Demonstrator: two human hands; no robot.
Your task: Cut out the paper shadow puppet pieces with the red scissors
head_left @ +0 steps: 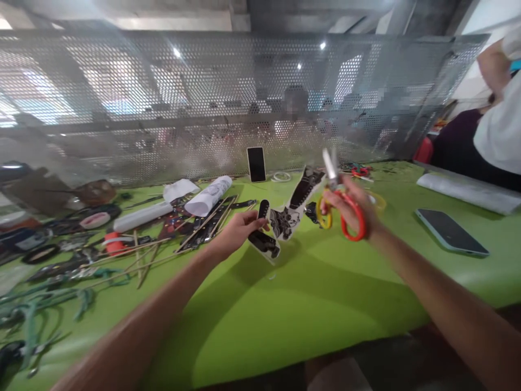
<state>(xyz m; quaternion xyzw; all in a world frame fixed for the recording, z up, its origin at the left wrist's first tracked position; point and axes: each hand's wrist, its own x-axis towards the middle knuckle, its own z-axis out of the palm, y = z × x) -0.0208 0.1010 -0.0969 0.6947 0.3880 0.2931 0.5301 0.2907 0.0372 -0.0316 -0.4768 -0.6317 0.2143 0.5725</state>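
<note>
My left hand (pixel 241 229) pinches a printed paper cutout (pixel 287 220) by its left part. Dark shapes with white borders cover the paper, and it slants up to the right above the green table. Around the handles of a pair of scissors (pixel 344 220), my right hand (pixel 360 202) is closed. One handle loop is red, the other yellow. The blades point upward, slightly apart and blurred, just right of the cutout's upper end. A small dark piece (pixel 311 212) shows behind, between the cutout and the yellow loop; its kind is unclear.
On the green table (pixel 301 315), rolled paper (pixel 208 196), thin wooden sticks (pixel 140 255) and green strips (pixel 83 301) crowd the left. A phone (pixel 451 232) lies at right, before a plastic-wrapped roll (pixel 470 193). Another phone (pixel 256 164) leans against the perforated metal screen (pixel 211 108). A person (pixel 499 125) is at far right.
</note>
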